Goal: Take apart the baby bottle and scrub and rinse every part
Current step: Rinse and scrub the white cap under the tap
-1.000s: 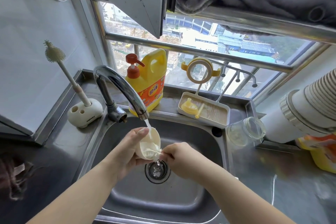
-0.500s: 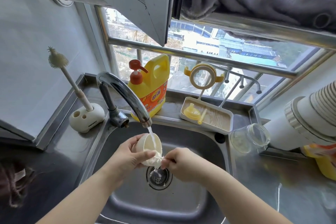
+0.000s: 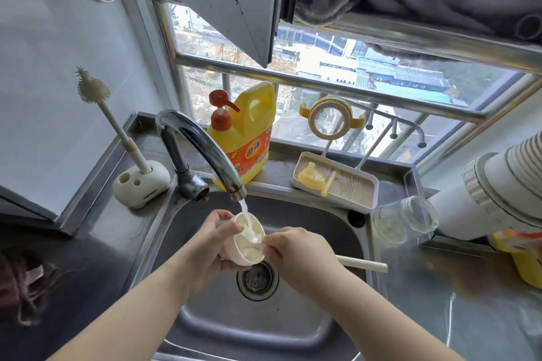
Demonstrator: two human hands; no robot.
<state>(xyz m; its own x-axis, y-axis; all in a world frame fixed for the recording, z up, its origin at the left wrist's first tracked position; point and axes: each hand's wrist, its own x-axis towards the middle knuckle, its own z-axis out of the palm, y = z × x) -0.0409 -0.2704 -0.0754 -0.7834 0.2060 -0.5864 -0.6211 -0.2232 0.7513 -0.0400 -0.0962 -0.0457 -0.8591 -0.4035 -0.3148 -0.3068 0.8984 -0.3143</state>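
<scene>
Both hands are working over the sink (image 3: 176,231) right now. The left hand (image 3: 209,246) is gripping a cream-colored bottle cap (image 3: 245,243), fingers curled around its outside, holding it tilted with the open side up under the faucet (image 3: 202,146). A thin stream of water (image 3: 245,209) is running straight into the cap. The right hand (image 3: 296,249) is clenching around a cream brush handle (image 3: 363,264) that's sticking out to the right past the wrist, and its fingertips are sitting right at the cap's rim. I can't really make out the brush head, it's hidden inside the cap.

The rest of the baby bottle stuff is spread around the counter (image 3: 440,316). The clear glass bottle body (image 3: 406,218) is lying on its side just to the right of the sink. A white drying tray (image 3: 337,182) behind the sink is holding the yellow nipple (image 3: 311,176) and a yellow straw (image 3: 328,183), with the yellow handle ring (image 3: 330,117) hanging on its rack. A yellow dish soap jug (image 3: 249,132) is standing behind the faucet, and a bottle brush (image 3: 117,126) is standing upright in a white holder (image 3: 140,183) on the left.
</scene>
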